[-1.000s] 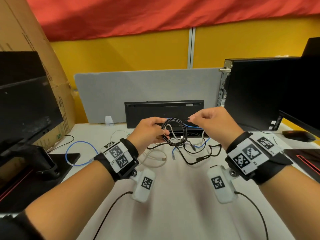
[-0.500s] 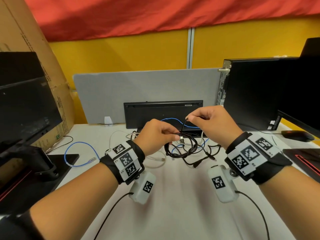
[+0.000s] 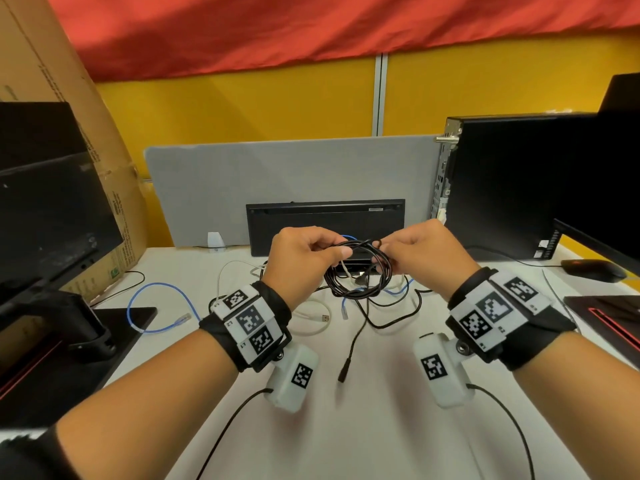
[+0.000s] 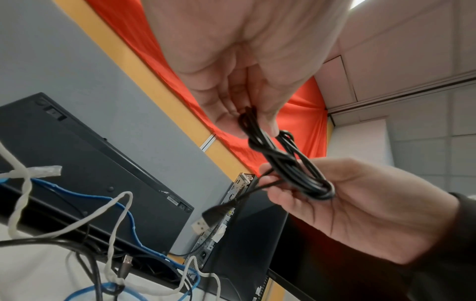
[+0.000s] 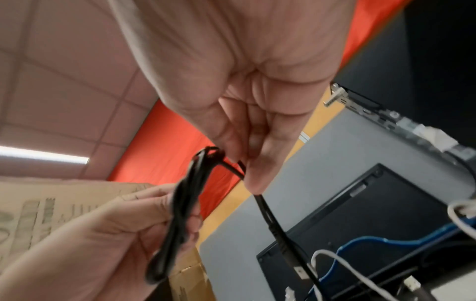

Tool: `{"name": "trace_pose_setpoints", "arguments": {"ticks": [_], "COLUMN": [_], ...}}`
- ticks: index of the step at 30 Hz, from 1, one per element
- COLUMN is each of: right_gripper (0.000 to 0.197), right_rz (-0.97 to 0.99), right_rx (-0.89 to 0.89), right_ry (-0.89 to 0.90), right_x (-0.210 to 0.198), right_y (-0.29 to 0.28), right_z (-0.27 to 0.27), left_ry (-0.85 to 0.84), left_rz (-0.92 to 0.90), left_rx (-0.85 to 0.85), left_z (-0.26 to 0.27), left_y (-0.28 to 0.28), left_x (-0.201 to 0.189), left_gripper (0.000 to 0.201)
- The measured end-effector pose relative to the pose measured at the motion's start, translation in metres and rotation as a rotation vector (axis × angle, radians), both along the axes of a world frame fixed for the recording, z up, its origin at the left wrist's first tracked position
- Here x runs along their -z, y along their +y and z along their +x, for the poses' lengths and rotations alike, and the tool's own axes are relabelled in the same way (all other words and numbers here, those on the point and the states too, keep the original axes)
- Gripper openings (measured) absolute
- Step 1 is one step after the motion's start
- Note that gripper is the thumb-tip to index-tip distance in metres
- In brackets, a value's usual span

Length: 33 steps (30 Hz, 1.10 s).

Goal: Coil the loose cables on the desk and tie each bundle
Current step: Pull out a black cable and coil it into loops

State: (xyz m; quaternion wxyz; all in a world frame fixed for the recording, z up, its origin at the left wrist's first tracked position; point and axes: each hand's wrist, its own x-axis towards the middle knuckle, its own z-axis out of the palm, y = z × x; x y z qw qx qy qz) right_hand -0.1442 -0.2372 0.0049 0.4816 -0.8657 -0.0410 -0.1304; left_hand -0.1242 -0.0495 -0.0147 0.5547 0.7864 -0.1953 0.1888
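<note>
Holding the coiled thin black cable [image 3: 360, 271] above the white tabletop's [image 3: 363, 427] far middle, our left hand [image 3: 301, 258] grips its left side and our right hand [image 3: 426, 254] pinches its top. Left wrist view: thumb and fingers [image 4: 226, 116] clamp the strands. Right wrist view: fingertips [image 5: 255, 181] pinch one strand beside the coil.

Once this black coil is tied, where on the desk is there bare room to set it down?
Bare desk lies near the person, between the forearms, below the loose black plug end. It is crowded farther back: blue cable, white cable and black strands tangle under the black coil, before the keyboard.
</note>
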Motion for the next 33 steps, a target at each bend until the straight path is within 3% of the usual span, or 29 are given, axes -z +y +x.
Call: {"name": "trace_pose_setpoints", "arguments": {"ticks": [2, 4, 7, 12, 16, 26, 29, 33], "right_gripper": [0.024, 0.024, 0.009, 0.010, 0.013, 0.018, 0.020, 0.008], "right_rz": [0.196, 0.104, -0.067, 0.146, 0.164, 0.247, 0.169, -0.113], "right_rx": [-0.043, -0.070, -0.063, -0.034, -0.044, -0.074, -0.038, 0.032], "right_ry": [0.073, 0.075, 0.040, 0.063, 0.024, -0.031, -0.078, -0.178], "right_x": [-0.001, 0.001, 0.006, 0.012, 0.012, 0.010, 0.011, 0.011], "right_y": [0.005, 0.009, 0.014, 0.015, 0.014, 0.013, 0.012, 0.011], "right_z": [-0.003, -0.004, -0.007, -0.002, -0.001, -0.001, 0.000, 0.001], "left_ry": [0.003, 0.006, 0.025, 0.139, 0.272, 0.283, 0.248, 0.204], "left_rz": [-0.013, -0.027, -0.027, 0.061, 0.197, 0.267, 0.308, 0.290], "left_rx": [-0.026, -0.041, -0.045, 0.088, 0.179, 0.205, 0.179, 0.183], "left_z": [0.001, 0.002, 0.002, 0.001, 0.001, 0.001, 0.003, 0.006], "left_y": [0.000, 0.000, -0.001, -0.004, -0.006, -0.008, -0.007, -0.005], "left_x": [0.001, 0.001, 0.002, 0.001, 0.001, 0.001, 0.001, 0.003], "left_gripper": [0.007, 0.006, 0.006, 0.012, 0.014, 0.010, 0.012, 0.014]}}
